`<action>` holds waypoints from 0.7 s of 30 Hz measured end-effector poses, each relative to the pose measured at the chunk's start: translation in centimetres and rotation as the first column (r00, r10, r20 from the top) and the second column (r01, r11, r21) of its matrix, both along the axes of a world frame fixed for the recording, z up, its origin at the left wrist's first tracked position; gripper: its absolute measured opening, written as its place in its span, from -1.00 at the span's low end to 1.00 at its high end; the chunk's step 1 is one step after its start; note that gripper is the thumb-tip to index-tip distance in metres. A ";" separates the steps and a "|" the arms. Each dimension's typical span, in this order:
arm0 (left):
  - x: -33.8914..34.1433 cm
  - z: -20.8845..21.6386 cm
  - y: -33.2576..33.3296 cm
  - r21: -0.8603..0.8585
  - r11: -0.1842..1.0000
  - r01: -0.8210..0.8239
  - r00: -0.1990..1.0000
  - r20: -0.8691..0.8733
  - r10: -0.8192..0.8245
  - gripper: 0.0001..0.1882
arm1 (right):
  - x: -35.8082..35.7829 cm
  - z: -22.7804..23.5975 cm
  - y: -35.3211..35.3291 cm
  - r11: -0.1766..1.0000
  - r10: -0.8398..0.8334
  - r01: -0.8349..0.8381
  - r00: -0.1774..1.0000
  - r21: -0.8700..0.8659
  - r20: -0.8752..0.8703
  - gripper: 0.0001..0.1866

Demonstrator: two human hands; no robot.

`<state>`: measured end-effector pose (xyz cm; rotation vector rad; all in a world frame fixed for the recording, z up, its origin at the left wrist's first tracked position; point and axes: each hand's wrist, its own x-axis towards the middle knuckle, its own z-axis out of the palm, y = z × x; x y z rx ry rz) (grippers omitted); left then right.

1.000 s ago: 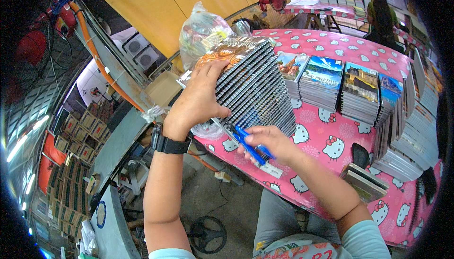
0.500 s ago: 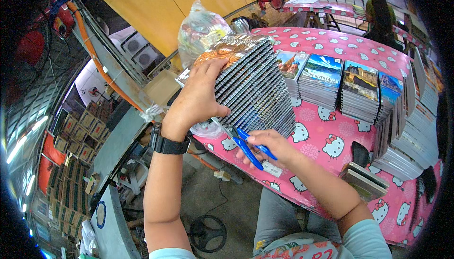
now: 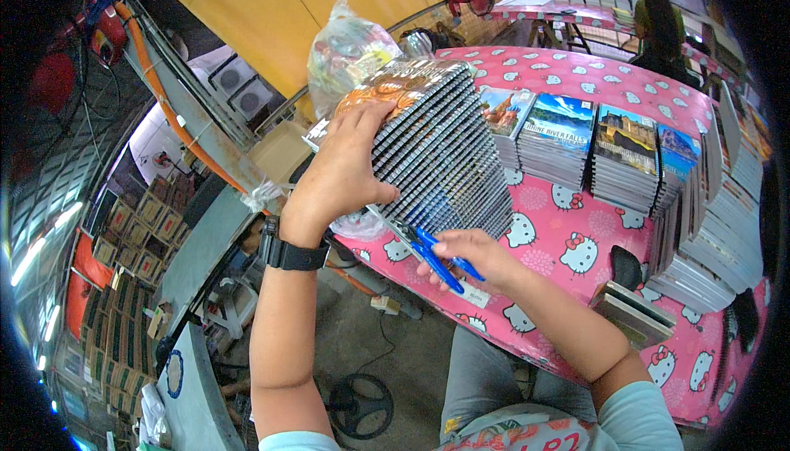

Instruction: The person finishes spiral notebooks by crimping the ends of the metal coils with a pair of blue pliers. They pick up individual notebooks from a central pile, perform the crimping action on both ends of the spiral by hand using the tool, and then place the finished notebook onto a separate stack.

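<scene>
A tall leaning stack of wire-bound books (image 3: 440,142) stands at the table's left end, its dark coil spines facing me. My left hand (image 3: 354,155) lies over its left edge, fingers spread on the top cover and thumb pressed against the spines. Blue-handled pliers (image 3: 440,262) are in my right hand (image 3: 477,258), which is closed around the grips. Their metal jaws point up and left, close to the lower spines; whether they touch a wire cannot be made out. A small white label (image 3: 475,293) lies just below the pliers.
Shorter stacks of picture-covered books (image 3: 559,142) line the pink patterned tablecloth (image 3: 539,220) to the right. Tall rows of books (image 3: 712,229) stand at the far right. A filled plastic bag (image 3: 350,52) sits behind the tall stack. Left of me is a grey-topped table (image 3: 193,385).
The pliers have shifted slightly right and their handles look a little closer together. My left hand and the tall stack have barely moved.
</scene>
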<state>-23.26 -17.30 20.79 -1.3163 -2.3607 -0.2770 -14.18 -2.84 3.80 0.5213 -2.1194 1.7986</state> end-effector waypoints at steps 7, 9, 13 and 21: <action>0.0 0.1 0.1 -0.004 1.000 -0.023 1.000 0.007 0.023 -0.06 | 0.5 0.2 0.3 0.835 -0.268 0.415 0.880 0.362 -0.391 -0.54; 0.1 0.1 0.2 -0.005 1.000 -0.022 1.000 0.008 0.022 -0.06 | 0.4 0.2 0.6 0.998 -0.013 0.008 0.996 0.059 0.086 -0.56; 0.0 0.1 0.1 0.002 1.000 -0.005 1.000 0.002 0.005 -0.07 | 0.6 0.0 0.6 1.000 -0.001 -0.001 0.997 0.029 0.073 -0.56; -0.2 -0.1 0.0 0.002 1.000 -0.023 1.000 -0.012 0.023 -0.09 | 0.7 -0.8 0.5 0.817 -0.276 0.452 0.852 0.358 -0.445 -0.55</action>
